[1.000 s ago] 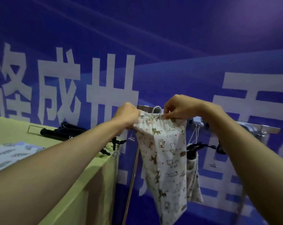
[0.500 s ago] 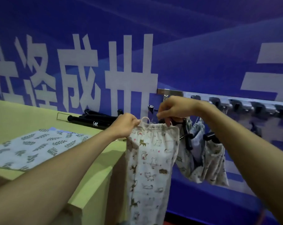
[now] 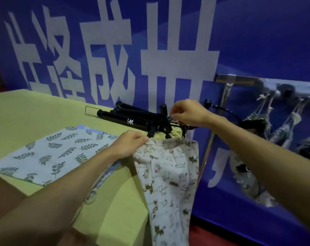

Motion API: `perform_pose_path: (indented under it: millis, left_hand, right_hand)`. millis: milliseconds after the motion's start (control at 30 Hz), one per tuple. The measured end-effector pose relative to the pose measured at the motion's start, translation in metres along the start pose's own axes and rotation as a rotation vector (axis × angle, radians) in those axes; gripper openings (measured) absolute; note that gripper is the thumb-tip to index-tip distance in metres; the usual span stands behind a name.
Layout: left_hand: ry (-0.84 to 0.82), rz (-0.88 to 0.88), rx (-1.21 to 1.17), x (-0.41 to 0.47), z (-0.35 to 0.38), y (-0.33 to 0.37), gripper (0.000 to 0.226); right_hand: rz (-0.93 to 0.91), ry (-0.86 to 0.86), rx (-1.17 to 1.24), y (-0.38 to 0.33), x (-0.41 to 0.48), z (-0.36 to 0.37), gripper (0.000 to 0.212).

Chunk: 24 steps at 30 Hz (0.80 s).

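Cat-print bag (image 3: 168,174) is off the rack (image 3: 239,79) now and hangs at the worktop (image 3: 35,107) corner. Left hand (image 3: 129,144) pinches its gathered top edge, and the right hand (image 3: 188,112) looks to be pinching the drawstring (image 3: 175,120) above. Guessing it gets laid flat next.

Cream cat-print drawstring bag (image 3: 170,176), vertical, mouth uppermost.

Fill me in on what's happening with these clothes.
A person is handling a pair of animal-print trousers at the corner of a green table. The left hand grips one end of the waistband, and the legs hang down past the table edge. The right hand is raised above the waistband with its fingers pinched together; what it holds is unclear. A leaf-print cloth lies flat on the table, and other garments hang on a rack to the right.
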<state>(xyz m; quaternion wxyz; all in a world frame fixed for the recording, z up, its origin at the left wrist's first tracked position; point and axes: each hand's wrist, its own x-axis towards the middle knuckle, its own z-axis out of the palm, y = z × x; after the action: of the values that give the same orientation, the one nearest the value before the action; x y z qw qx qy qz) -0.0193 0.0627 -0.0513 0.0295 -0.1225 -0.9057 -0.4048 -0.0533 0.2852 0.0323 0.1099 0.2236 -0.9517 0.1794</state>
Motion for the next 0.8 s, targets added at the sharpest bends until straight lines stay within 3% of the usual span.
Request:
perform_pose_path:
  millis: [167, 300, 433, 800]
  left_hand:
    - [0.063, -0.104, -0.283, 0.006, 0.016, -0.034, 0.021]
    - [0.094, -0.153, -0.519, 0.010, 0.011, -0.038, 0.021]
    - [0.145, -0.180, -0.776, 0.011, 0.004, -0.044, 0.019]
    - [0.117, -0.106, -0.743, 0.014, 0.006, -0.053, 0.024]
  right_hand:
    - [-0.122, -0.036, -0.072, -0.016, 0.060, 0.048, 0.024]
    - [-0.204, -0.126, -0.376, -0.028, 0.100, 0.090, 0.034]
    - [-0.083, -0.139, -0.628, -0.019, 0.126, 0.111, 0.049]
    - [0.034, -0.172, -0.608, -0.003, 0.158, 0.123, 0.054]
